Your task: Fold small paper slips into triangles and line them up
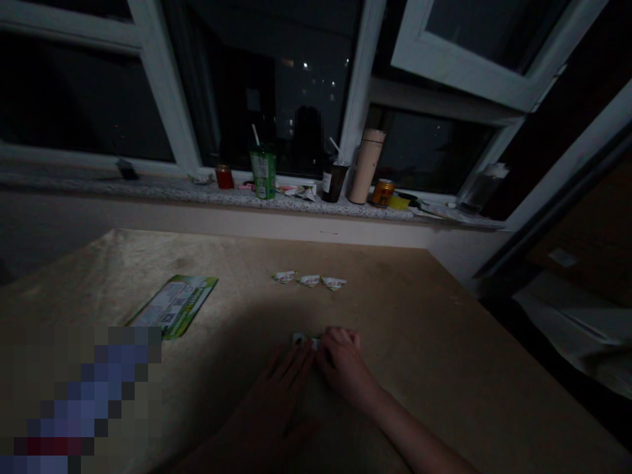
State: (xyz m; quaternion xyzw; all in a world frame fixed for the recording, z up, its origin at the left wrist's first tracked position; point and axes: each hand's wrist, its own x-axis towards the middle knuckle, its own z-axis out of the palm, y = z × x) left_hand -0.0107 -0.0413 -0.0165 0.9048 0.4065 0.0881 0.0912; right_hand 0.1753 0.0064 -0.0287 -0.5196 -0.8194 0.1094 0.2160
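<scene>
A small green-and-white wrapper strip (299,339) lies on the table, mostly covered by my hands. My left hand (284,388) rests flat, its outstretched fingertips on the strip. At the strip's right end, my right hand (342,361) has curled fingers closed against it; the exact grip is hidden and dim. Beyond both hands, three small folded triangles of similar white-and-green wrapper sit in a row: a left triangle (284,277), a middle triangle (309,281) and a right triangle (334,283).
A flat green-and-white package (185,306) lies on the table (405,309) to the left. Behind, the stone windowsill (296,205) carries a green cup (264,172), a dark cup (334,179), a pink flask (366,166), a red jar (224,176) and an orange can (382,193). A blurred patch covers the lower left.
</scene>
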